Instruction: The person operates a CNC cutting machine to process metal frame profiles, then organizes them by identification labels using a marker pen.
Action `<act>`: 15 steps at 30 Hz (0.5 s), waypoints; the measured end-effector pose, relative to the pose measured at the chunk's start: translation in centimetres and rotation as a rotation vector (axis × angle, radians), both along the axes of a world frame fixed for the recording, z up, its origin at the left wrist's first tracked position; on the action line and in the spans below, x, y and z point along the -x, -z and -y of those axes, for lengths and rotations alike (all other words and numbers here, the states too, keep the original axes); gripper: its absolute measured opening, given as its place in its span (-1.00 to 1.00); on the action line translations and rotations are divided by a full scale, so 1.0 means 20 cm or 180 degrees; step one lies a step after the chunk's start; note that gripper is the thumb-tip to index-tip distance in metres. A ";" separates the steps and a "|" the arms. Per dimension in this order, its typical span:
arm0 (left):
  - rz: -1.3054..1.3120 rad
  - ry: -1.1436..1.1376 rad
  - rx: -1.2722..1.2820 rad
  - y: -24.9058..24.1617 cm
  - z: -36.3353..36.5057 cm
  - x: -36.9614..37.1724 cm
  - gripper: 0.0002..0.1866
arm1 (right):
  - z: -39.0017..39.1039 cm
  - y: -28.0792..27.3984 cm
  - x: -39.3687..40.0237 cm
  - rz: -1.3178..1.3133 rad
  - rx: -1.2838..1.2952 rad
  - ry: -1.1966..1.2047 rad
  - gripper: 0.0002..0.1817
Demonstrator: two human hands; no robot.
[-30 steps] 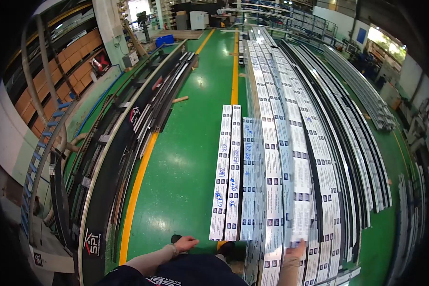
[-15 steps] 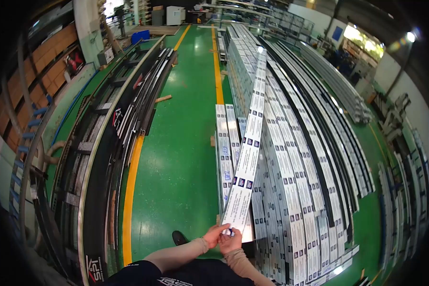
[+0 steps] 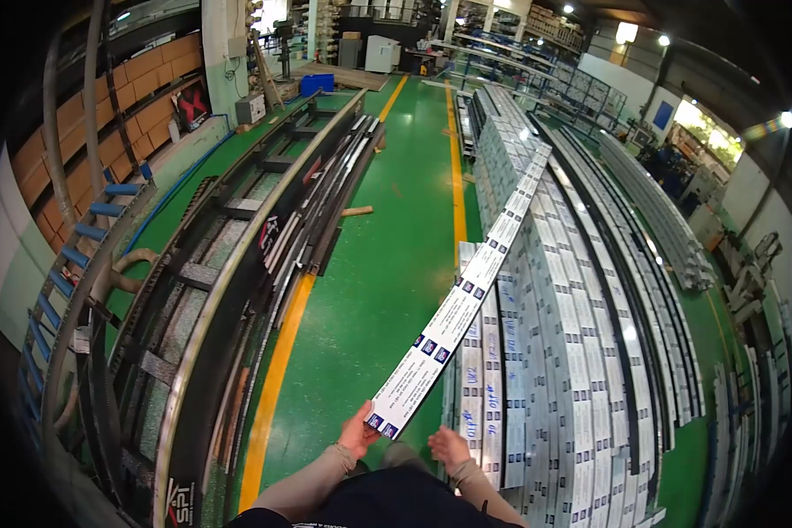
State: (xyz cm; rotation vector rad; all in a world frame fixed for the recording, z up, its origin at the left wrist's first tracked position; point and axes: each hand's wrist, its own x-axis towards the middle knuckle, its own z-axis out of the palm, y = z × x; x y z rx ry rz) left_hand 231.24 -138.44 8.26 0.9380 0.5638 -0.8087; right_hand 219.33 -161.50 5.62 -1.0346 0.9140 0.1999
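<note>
Green floor, "SPI"-marked rack; left hand grips wrapped strip.

We see a green floor with a yellow line running along it. To our left stands a long black conveyor frame, dark profiles lying on it. Blue rungs line the far left wall. A blue bin and a white cabinet stand far off. Grey profiles lie at the right.
</note>
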 end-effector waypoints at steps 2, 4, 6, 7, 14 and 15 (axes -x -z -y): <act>0.0029 -0.0129 0.0092 0.04 -0.06 -0.09 -0.50 | 0.04 0.00 -0.21 0.0027 -0.0047 -0.0065 -0.39; 0.0069 -0.0255 -0.0082 0.04 -0.09 -0.19 -0.51 | 0.12 0.08 -0.46 0.0011 -0.0025 -0.0148 -0.36; 0.0063 -0.0387 -0.0258 0.11 -0.13 -0.28 -0.50 | 0.23 0.07 -0.75 0.0095 0.0057 -0.0074 -0.35; 0.0011 -0.0502 -0.0350 0.15 -0.15 -0.32 -0.49 | 0.31 0.10 -0.91 0.0204 0.0056 0.0031 -0.35; 0.0277 -0.1497 -0.0702 0.29 -0.27 -0.73 -0.29 | 1.10 0.40 -2.24 0.0653 -0.0125 0.0899 -0.03; 0.0158 -0.1508 -0.0756 0.27 -0.29 -0.81 -0.24 | 1.22 0.43 -2.42 0.0646 -0.0300 0.1023 0.00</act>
